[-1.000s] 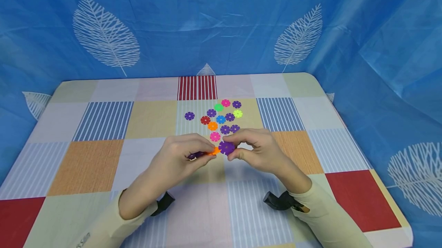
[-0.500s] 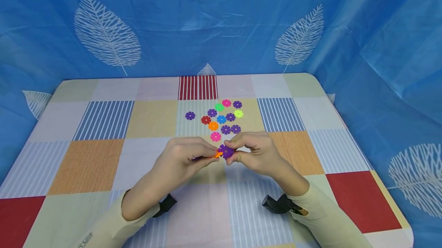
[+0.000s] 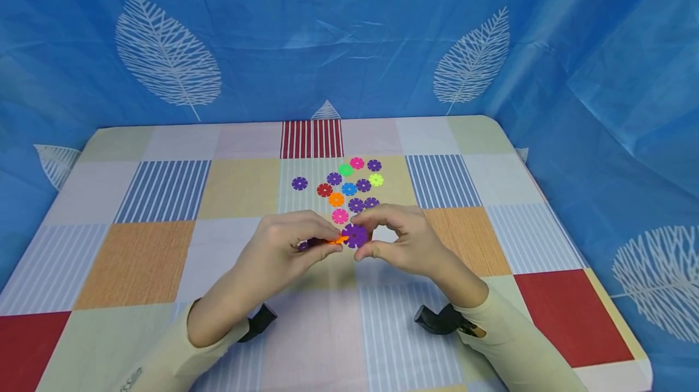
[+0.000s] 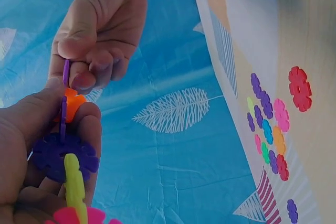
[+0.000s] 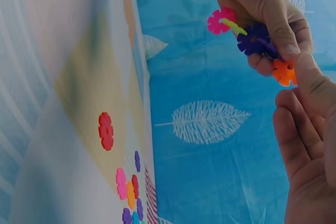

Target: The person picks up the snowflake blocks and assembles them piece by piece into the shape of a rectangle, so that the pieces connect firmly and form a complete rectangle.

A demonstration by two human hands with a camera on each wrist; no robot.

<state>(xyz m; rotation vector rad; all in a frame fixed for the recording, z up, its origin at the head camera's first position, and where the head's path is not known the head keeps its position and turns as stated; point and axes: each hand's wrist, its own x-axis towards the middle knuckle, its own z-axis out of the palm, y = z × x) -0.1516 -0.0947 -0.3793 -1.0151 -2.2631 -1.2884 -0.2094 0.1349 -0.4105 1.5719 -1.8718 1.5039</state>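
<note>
My left hand (image 3: pixel 292 243) holds a chain of joined plastic snowflake discs. In the left wrist view the chain has a pink disc (image 4: pixel 86 216), a yellow disc (image 4: pixel 74 182), a dark purple disc (image 4: pixel 50 156), another purple one seen edge-on, and an orange disc (image 4: pixel 75 103). My right hand (image 3: pixel 401 237) pinches a single purple snowflake disc (image 3: pixel 356 235) between thumb and fingers. Its left edge meets the orange disc's edge; whether their slots are engaged cannot be told. The right wrist view hides this purple disc behind the right-hand fingers.
Several loose snowflake discs lie on the checked tablecloth beyond the hands, among them a pink disc (image 3: pixel 340 216), an orange disc (image 3: pixel 336 199), a blue disc (image 3: pixel 349 189) and, farther left, a purple disc (image 3: pixel 300 183). A blue curtain (image 3: pixel 349 40) hangs behind the table.
The purple disc in my right hand has shifted slightly left against the orange disc and shows more of its face. Both hands dipped a little, then came back up. The loose discs stay put.
</note>
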